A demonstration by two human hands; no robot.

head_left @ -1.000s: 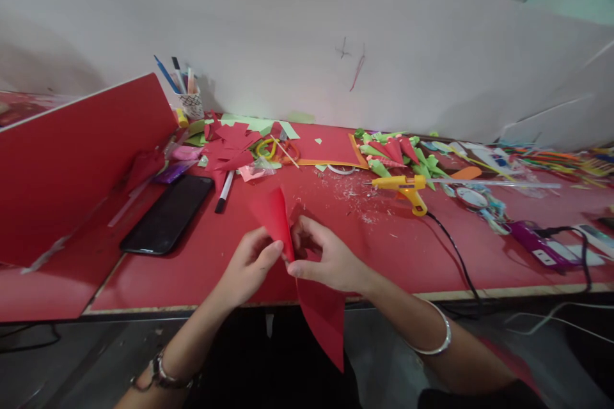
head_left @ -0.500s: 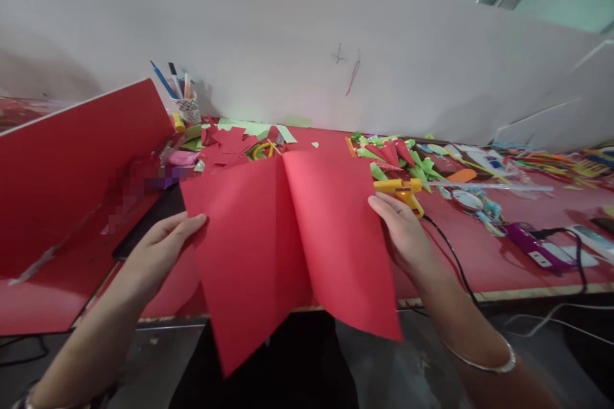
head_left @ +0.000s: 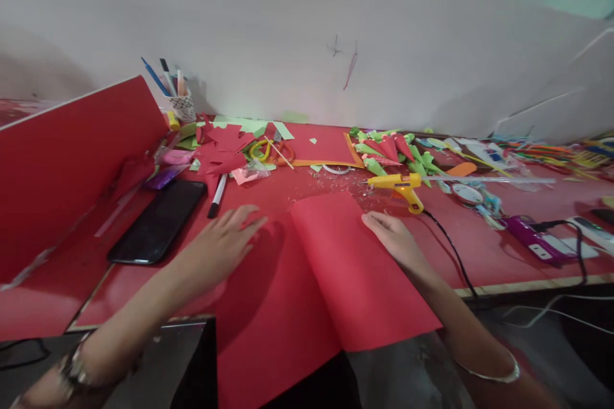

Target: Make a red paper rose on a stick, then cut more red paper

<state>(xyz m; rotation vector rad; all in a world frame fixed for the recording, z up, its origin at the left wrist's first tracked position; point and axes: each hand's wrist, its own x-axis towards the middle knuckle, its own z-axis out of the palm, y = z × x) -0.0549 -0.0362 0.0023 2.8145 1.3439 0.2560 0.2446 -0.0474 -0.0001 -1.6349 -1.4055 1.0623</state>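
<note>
Here, red paper (head_left: pixel 369 281) (creased), right hand (head_left: pixel 394 238) — pinching edge

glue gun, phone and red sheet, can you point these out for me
Glue gun (head_left: pixel 400 184): head view, on its yellow body.
Phone (head_left: pixel 158 223): head view, on the middle of its black face.
Red sheet (head_left: pixel 348 284): head view, on its right half, beside the fold.

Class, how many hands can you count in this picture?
2. The left hand is open by the left side of the red sheet; the right hand holds its right edge.
</note>
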